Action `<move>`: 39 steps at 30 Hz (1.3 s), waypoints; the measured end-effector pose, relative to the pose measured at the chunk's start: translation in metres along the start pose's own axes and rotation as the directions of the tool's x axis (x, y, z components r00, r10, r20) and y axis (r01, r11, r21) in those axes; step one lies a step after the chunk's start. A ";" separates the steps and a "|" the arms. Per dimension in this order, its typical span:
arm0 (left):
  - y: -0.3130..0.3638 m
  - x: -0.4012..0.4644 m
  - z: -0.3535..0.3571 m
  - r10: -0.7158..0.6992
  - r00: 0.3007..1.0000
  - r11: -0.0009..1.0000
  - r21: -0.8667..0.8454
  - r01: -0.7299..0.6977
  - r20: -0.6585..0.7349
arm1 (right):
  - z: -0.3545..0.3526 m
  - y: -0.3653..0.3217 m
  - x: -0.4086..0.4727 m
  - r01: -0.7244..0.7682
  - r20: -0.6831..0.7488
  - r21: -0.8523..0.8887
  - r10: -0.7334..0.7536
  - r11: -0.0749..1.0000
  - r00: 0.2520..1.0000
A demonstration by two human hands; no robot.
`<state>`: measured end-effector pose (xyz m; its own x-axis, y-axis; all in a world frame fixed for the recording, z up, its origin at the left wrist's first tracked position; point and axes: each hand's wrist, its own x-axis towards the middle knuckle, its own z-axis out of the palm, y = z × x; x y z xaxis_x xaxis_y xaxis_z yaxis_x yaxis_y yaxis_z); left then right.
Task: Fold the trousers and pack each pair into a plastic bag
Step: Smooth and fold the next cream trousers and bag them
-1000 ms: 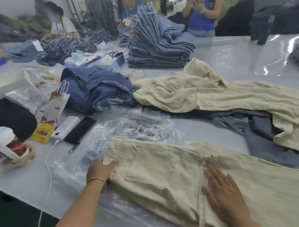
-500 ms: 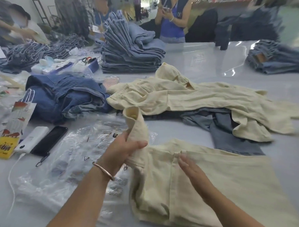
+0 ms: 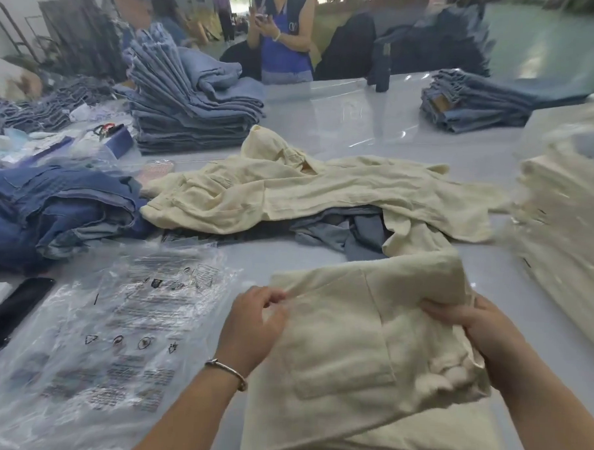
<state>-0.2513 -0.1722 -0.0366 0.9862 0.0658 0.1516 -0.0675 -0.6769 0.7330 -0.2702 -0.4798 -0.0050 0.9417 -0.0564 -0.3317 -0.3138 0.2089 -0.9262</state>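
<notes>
A pair of cream trousers lies folded in front of me on the grey table, its back pocket facing up. My left hand grips the left edge of the fold, a bangle on its wrist. My right hand grips the bunched right edge. To the left lie clear plastic bags with black print, spread flat. Another cream pair lies unfolded behind, over grey trousers.
A dark phone lies at the left edge. Blue jeans are heaped at left, with folded denim stacks behind and at the back right. A blurred stack of bagged cream trousers stands at right. People stand beyond the table.
The trousers have been folded over into a compact bundle. My left hand moved from the lifted waistband to the fold's left edge; my right hand now grips the right edge. The view swung right.
</notes>
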 end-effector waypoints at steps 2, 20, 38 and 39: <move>-0.024 0.000 0.015 -0.011 0.993 0.956 0.294 -0.024 0.115 | -0.029 0.008 0.003 -0.049 -0.041 -0.081 0.045 0.996 0.998; -0.033 0.069 0.048 -0.049 0.956 0.999 0.031 0.042 0.290 | 0.019 0.065 0.046 0.265 0.131 -0.958 -0.651 0.111 0.748; -0.031 0.115 0.089 0.000 0.968 0.958 0.276 -0.072 0.252 | 0.038 0.091 0.113 0.102 0.141 -0.990 -0.663 -0.097 0.735; -0.031 0.108 0.088 0.064 0.990 0.934 0.343 -0.103 0.123 | 0.040 0.086 0.114 0.122 0.156 -0.988 -0.669 -0.097 0.727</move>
<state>-0.1294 -0.2089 -0.1013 0.9909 -0.0686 0.1156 -0.1131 -0.8902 0.4414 -0.1856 -0.4295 -0.1156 0.9132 -0.0289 0.4066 0.0254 -0.9915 -0.1275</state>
